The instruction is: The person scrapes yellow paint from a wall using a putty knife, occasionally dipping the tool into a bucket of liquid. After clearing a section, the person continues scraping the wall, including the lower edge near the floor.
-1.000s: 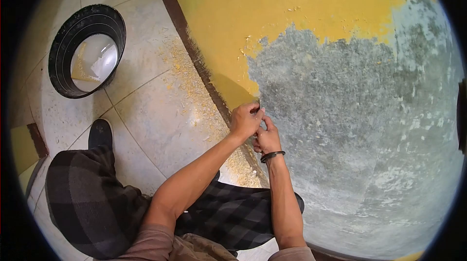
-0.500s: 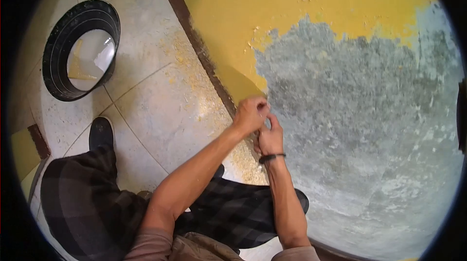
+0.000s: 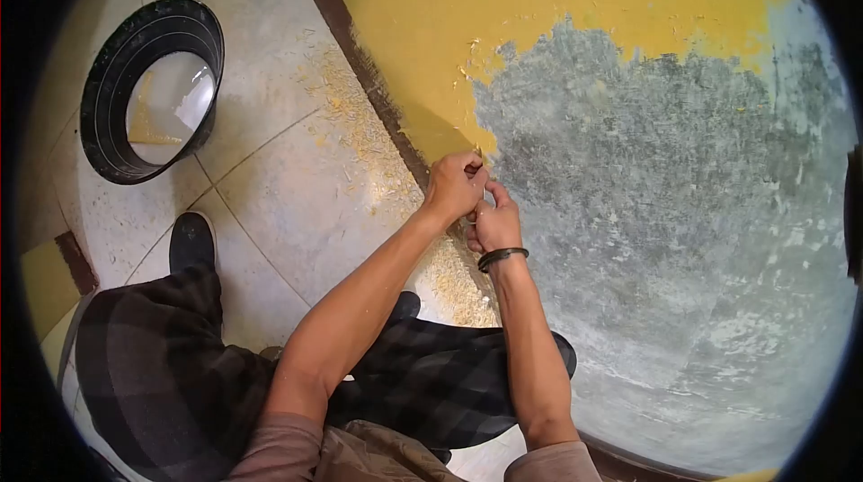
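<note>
My left hand (image 3: 457,185) is at the lower edge of the yellow paint (image 3: 431,41), fingers curled in near the boundary with the bare grey wall (image 3: 629,149). Just below and to the right of it is my right hand (image 3: 496,223), its fingers bent and the thumb pointing up towards the left hand. The two hands are close together against the wall. Whatever they grip is hidden between the fingers. A dark band circles the right wrist. Loose flakes of paint cling along the ragged yellow edge.
A black bucket (image 3: 101,95) with whitish liquid stands on the tiled floor (image 3: 261,203) at the left. Paint scrapings (image 3: 360,136) lie along the brown skirting (image 3: 346,23). My legs and dark shoe (image 3: 192,244) are below.
Both hands have moved slightly up along the wall, staying close together. The camera view has shifted a little.
</note>
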`<state>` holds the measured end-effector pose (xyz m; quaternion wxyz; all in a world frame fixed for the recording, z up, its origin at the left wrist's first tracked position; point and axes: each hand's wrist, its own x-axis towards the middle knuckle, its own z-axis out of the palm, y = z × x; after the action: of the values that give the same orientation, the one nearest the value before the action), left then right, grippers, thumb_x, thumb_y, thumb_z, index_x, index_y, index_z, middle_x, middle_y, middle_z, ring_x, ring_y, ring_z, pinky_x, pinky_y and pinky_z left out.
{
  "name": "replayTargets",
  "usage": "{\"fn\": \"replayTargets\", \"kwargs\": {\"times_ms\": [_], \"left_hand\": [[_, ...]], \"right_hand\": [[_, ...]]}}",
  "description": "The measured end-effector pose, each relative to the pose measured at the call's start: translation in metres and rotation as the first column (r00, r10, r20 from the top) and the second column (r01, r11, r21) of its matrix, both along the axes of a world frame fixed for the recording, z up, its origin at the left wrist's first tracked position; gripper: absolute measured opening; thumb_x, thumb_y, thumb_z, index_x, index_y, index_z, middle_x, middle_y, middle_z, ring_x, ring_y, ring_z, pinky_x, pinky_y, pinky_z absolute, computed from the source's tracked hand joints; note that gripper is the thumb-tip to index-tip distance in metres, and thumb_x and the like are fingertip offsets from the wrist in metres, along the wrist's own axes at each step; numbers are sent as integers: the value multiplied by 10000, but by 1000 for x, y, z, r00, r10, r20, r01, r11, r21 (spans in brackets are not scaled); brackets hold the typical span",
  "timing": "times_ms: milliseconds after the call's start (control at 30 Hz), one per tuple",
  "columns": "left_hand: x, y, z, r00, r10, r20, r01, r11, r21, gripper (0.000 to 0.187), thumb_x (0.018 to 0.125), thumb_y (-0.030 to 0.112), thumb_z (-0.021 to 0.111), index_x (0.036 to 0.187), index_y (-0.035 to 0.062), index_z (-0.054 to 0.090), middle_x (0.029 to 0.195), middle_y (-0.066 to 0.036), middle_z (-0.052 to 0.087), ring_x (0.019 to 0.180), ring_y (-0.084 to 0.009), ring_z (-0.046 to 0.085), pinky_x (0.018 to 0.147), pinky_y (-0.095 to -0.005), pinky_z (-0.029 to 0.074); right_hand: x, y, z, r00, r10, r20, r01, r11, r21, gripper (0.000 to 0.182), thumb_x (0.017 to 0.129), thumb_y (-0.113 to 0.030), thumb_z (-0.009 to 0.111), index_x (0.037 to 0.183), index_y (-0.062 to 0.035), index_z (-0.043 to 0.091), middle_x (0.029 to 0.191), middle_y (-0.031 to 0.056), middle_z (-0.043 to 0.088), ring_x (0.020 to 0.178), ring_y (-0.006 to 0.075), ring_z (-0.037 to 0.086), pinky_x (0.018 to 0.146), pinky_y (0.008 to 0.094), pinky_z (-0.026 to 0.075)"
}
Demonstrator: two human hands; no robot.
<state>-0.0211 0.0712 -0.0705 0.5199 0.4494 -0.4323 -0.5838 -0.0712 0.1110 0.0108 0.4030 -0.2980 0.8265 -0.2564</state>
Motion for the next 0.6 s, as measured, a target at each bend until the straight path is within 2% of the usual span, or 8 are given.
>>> {"fn": "replayTargets", "kwargs": {"times_ms": [33, 100, 167, 233, 333, 400, 500, 600], "left_hand": [[4, 5, 5, 998, -35, -48, 35, 999, 1, 161, 791, 149, 651, 788, -10, 633, 642, -120, 600, 583, -131, 566, 567, -290, 461], [1, 12, 14, 996, -89, -13, 89, 996, 21, 194, 791, 171, 676, 812, -20, 649, 662, -118, 618, 606, -101, 555, 579, -273, 460], [-12, 21, 18, 964, 71, -255, -33, 988, 152, 201, 777, 167, 686, 759, -21, 616, 644, -121, 612, 578, -180, 579, 569, -307, 461], [-16, 24, 23, 952, 142, -271, -92, 978, 188, 219, 778, 170, 687, 777, -38, 616, 668, -122, 623, 596, -203, 597, 574, -309, 466], [-17, 21, 24, 970, 191, -148, -172, 976, 134, 217, 777, 165, 701, 866, -28, 659, 752, -117, 654, 656, -176, 607, 618, -266, 478], [-14, 19, 22, 984, 155, -93, -154, 988, 10, 211, 791, 166, 682, 855, -31, 646, 753, -111, 649, 656, -177, 604, 618, -273, 480], [-7, 9, 16, 997, 43, -63, -43, 999, 3, 188, 796, 151, 672, 836, -29, 636, 724, -100, 639, 647, -167, 598, 618, -280, 479], [-1, 5, 16, 989, -37, -143, 55, 990, 131, 174, 800, 147, 667, 832, -22, 636, 714, -90, 635, 651, -145, 592, 615, -278, 477]], "right_hand": [[6, 5, 3, 999, 33, -40, -34, 999, -35, 341, 823, -54, 460, 1163, -84, 460, 594, 23, 460, 351, 99, 363, 300, 261, 220], [10, 9, 15, 998, -12, -53, 12, 1000, -2, 335, 833, -47, 451, 1166, -87, 443, 594, 27, 455, 359, 101, 368, 298, 256, 232], [3, 12, 23, 983, -110, 146, 113, 994, -6, 350, 845, -30, 436, 1186, -104, 412, 585, 28, 449, 364, 98, 370, 300, 246, 245], [-2, 17, 19, 991, -92, 99, 94, 996, -10, 395, 851, -18, 430, 1227, -128, 381, 580, 25, 454, 368, 93, 373, 306, 236, 255], [-6, 17, 23, 971, -60, 230, 73, 996, -49, 445, 853, -25, 437, 1274, -150, 367, 582, 13, 436, 376, 96, 381, 313, 232, 264], [-4, 13, 28, 979, -61, 195, 63, 998, -6, 445, 849, -30, 442, 1273, -145, 376, 580, 13, 431, 376, 97, 381, 314, 235, 261], [0, 5, 24, 989, -63, 136, 58, 997, 44, 440, 839, -34, 450, 1264, -131, 395, 579, 16, 426, 371, 99, 375, 312, 239, 250], [3, 7, 21, 989, -93, 113, 89, 995, 35, 436, 828, -32, 450, 1255, -112, 406, 578, 20, 427, 357, 99, 362, 307, 244, 233]]}}
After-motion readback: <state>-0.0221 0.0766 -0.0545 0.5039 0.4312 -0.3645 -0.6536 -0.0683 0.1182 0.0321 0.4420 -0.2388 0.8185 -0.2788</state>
